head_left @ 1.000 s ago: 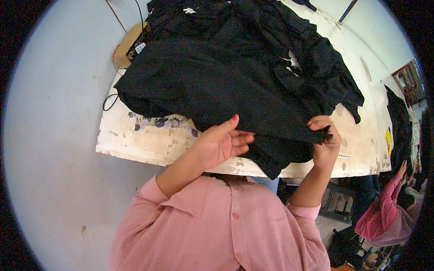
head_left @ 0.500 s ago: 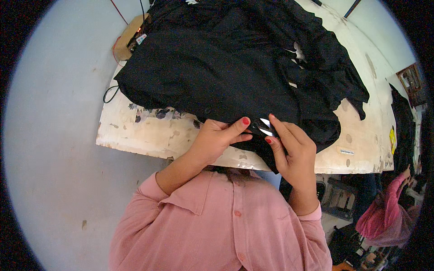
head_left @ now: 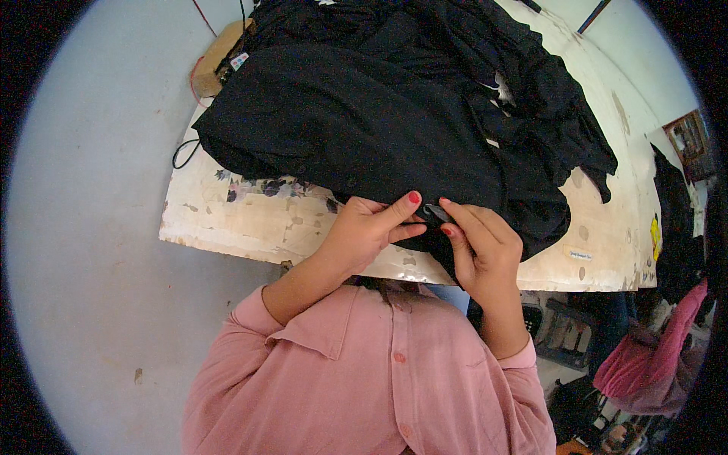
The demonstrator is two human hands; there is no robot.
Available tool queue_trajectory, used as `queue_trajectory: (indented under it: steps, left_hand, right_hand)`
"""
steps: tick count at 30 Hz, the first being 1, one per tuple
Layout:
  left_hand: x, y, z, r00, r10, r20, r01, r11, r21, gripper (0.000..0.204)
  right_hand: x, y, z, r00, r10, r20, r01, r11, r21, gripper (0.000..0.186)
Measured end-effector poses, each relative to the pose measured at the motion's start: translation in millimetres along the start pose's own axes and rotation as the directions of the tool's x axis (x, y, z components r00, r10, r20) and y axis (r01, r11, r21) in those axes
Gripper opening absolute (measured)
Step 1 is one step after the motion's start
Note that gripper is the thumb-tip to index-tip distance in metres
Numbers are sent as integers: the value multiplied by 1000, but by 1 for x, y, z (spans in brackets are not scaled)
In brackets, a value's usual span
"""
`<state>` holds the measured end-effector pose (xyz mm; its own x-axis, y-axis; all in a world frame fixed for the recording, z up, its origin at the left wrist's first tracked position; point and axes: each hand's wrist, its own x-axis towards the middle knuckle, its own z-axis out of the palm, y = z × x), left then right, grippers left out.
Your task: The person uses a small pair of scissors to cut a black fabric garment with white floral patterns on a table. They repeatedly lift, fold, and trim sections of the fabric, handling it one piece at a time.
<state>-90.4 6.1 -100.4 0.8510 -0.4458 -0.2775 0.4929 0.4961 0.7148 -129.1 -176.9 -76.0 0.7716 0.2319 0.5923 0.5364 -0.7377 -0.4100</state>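
Note:
A black garment (head_left: 341,114) with small dark buttons along its near edge is spread over the table. My left hand (head_left: 370,230) pinches that edge between thumb and fingers, the thumb lying on top. Just right of it, my right hand (head_left: 489,244) is closed on small thread snips (head_left: 437,213). The snips' blades are squeezed together, and their tips touch the cloth beside my left fingertips, close to a button. Most of the snips' body is hidden by my right fingers.
The worn, pale table (head_left: 227,235) has a rounded far side, and its near edge lies against me. A cardboard box (head_left: 216,64) with cables stands at the far left. At the right, a person in a pink sleeve (head_left: 660,356) is near hanging dark cloth (head_left: 671,216).
The blades of the snips, spread apart before, have come together at the cloth. My right hand has shifted slightly left, while my left hand keeps its pinch.

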Motion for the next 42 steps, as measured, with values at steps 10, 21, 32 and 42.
queue_trajectory:
  steps: [10, 21, 32, 42]
  left_hand:
    - [0, -1, -1, 1000, 9, -2, -9, 1000, 10, 31]
    - [-1, 2, 3, 999, -40, -13, 40, 999, 5, 31]
    - [7, 3, -12, 999, -34, 28, 40, 958, -283, 12]
    - [2, 6, -8, 994, 99, 37, -96, 993, -69, 19]
  right_hand:
    - [0, -8, -10, 985, 171, 29, -173, 978, 116, 30]
    - [1, -6, -7, 1000, 31, 6, -31, 999, 23, 25]
    - [-10, 20, -9, 986, 162, -41, -166, 976, -144, 38]
    - [21, -13, -6, 999, 38, -19, -37, 999, 39, 62]
